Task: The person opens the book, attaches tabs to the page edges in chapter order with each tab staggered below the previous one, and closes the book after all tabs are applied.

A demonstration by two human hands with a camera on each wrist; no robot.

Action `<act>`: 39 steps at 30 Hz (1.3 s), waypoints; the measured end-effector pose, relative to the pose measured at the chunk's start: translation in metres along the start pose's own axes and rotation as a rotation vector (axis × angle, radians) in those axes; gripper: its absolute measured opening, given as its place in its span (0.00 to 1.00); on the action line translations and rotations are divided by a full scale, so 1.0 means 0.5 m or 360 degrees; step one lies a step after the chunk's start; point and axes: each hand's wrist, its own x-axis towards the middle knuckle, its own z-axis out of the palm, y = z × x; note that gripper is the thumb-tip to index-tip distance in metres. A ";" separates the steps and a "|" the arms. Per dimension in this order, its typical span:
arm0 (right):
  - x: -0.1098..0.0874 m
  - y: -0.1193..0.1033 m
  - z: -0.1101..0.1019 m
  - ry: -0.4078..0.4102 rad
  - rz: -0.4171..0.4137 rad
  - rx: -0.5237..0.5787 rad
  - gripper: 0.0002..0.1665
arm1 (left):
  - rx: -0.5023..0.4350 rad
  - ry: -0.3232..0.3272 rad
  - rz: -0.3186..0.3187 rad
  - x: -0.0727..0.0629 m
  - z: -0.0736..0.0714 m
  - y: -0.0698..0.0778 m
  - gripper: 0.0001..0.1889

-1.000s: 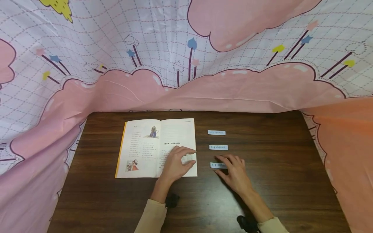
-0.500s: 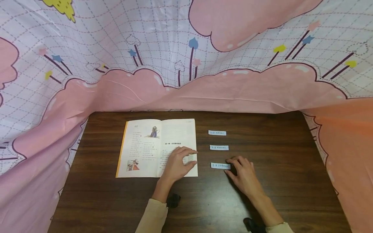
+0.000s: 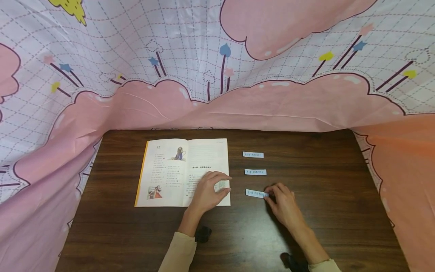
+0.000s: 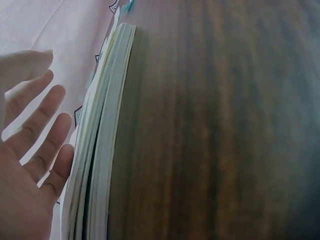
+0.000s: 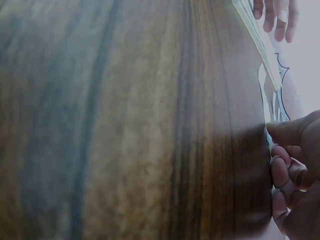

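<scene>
An open book (image 3: pixel 206 151) lies on the table, with print and small pictures on its left page. My left hand (image 3: pixel 205 190) is over the lower part of its right page, fingers spread and loosely bent, holding nothing; in the left wrist view the fingers (image 4: pixel 45 120) are beside the thick page edges. To the right of the book, my right hand (image 3: pixel 284 204) pinches the right end of the nearest paper strip (image 3: pixel 255 193), which bears handwriting and slants slightly. In the right wrist view the thumb and fingers (image 5: pixel 280 172) meet at the strip's end.
Two more handwritten paper strips, a middle one (image 3: pixel 255 172) and a far one (image 3: pixel 253 155), lie farther back in a column. The dark wooden table (image 3: pixel 323 162) is bounded at the back and sides by a patterned cloth (image 3: pixel 238 109).
My right hand moved right along the nearest strip, then its thumb and fingers closed on the right end. The strip has turned slightly. My left hand stays over the page.
</scene>
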 end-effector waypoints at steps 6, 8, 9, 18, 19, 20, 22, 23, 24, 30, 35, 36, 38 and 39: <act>0.000 -0.006 0.004 -0.0006 0.0014 -0.0007 0.16 | 0.0016 -0.0013 0.0001 -0.001 -0.001 0.000 0.17; 0.000 -0.007 0.006 -0.0003 0.0006 -0.0009 0.17 | 0.0026 -0.0017 0.0000 -0.002 0.000 0.000 0.16; -0.001 -0.007 0.007 0.0000 -0.0002 -0.0010 0.17 | 0.0032 -0.0019 -0.0001 -0.002 0.000 0.000 0.16; -0.009 -0.012 0.023 0.0051 -0.0092 0.0039 0.19 | 0.0043 -0.0038 -0.0018 -0.004 0.002 0.000 0.16; -0.008 -0.012 0.024 0.0051 -0.0081 0.0055 0.18 | 0.0041 -0.0039 -0.0018 -0.004 0.002 0.000 0.16; -0.005 -0.013 0.025 0.0052 -0.0070 0.0085 0.18 | 0.0040 -0.0038 -0.0017 -0.003 0.002 0.001 0.16; 0.002 -0.016 0.028 0.0055 -0.0034 0.0176 0.16 | 0.0049 -0.0038 -0.0009 0.000 0.001 0.000 0.16; 0.007 -0.017 0.028 0.0062 -0.0013 0.0234 0.16 | 0.0063 -0.0040 -0.0002 0.002 0.001 0.000 0.17; 0.011 -0.019 0.028 0.0069 0.0007 0.0288 0.15 | 0.0078 -0.0044 0.0004 0.003 0.001 0.000 0.17; 0.024 -0.029 0.024 0.0088 0.0109 0.0491 0.13 | 0.0112 -0.0068 0.0024 0.004 0.004 0.001 0.18; 0.028 -0.039 0.022 0.0079 0.0124 0.0571 0.12 | 0.0068 -0.0060 0.0044 0.005 0.004 0.007 0.20; 0.029 -0.041 0.022 0.0078 0.0114 0.0577 0.12 | 0.0062 -0.0063 0.0046 0.005 0.004 0.008 0.20; 0.031 -0.046 0.021 0.0076 0.0096 0.0588 0.12 | 0.0052 -0.0071 0.0046 0.005 0.004 0.011 0.21; 0.032 -0.048 0.021 0.0075 0.0093 0.0591 0.12 | 0.0040 -0.0073 0.0046 0.005 0.004 0.012 0.21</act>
